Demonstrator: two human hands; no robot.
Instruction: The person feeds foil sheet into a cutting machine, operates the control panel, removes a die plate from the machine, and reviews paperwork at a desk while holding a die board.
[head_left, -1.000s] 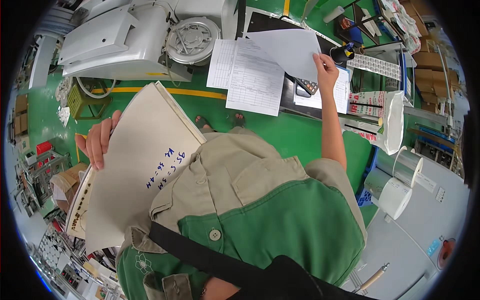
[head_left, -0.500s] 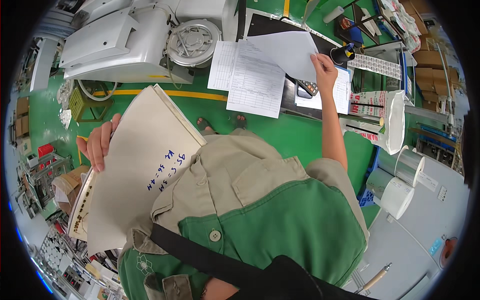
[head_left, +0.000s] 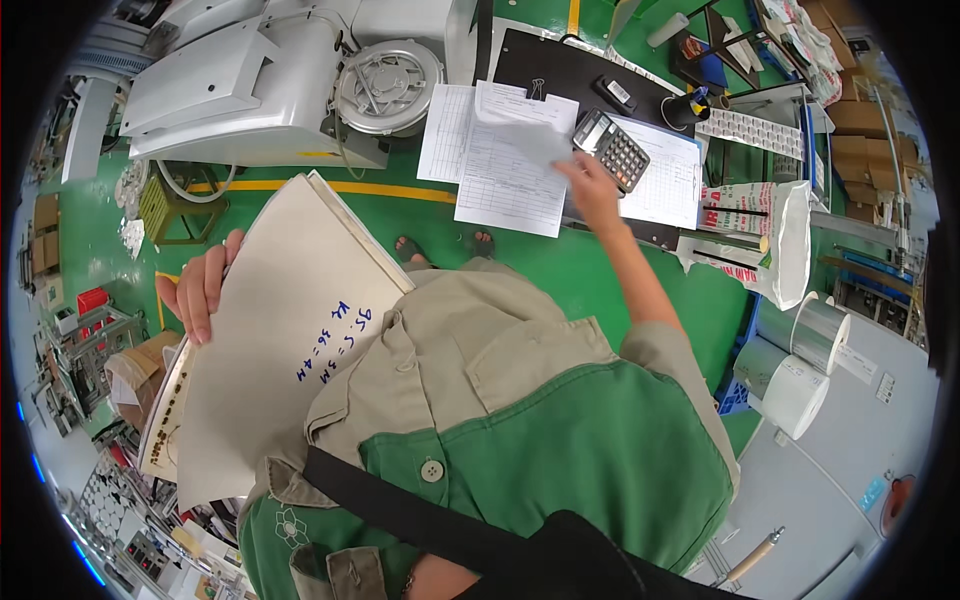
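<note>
My left hand (head_left: 207, 285) is wrapped round the edge of a large open notebook (head_left: 270, 330), which leans against my body with blue handwriting on its pale page. Over the black desktop (head_left: 530, 55), my right hand (head_left: 597, 192) pinches the corner of a paper sheet (head_left: 535, 140), blurred where it bends. Below that sheet lies a printed form (head_left: 510, 205), with another printed sheet (head_left: 440, 130) to its left. A black binder clip (head_left: 538, 90) sits at the stack's top edge. Just right of my right hand, a calculator (head_left: 618, 155) rests partly on a clipboard's paper (head_left: 670, 180).
A small black device (head_left: 615, 95) and a pen cup (head_left: 685, 108) stand farther back on the desktop. White machinery (head_left: 230, 90) fills the far left. At right are a white printed sack (head_left: 780, 240) and white film rolls (head_left: 795, 395). A green stool (head_left: 180, 205) stands left.
My right hand has moved left and a little nearer, bringing the raised sheet down over the stack. The binder clip, black device and whole calculator have come into view. My left hand stays put.
</note>
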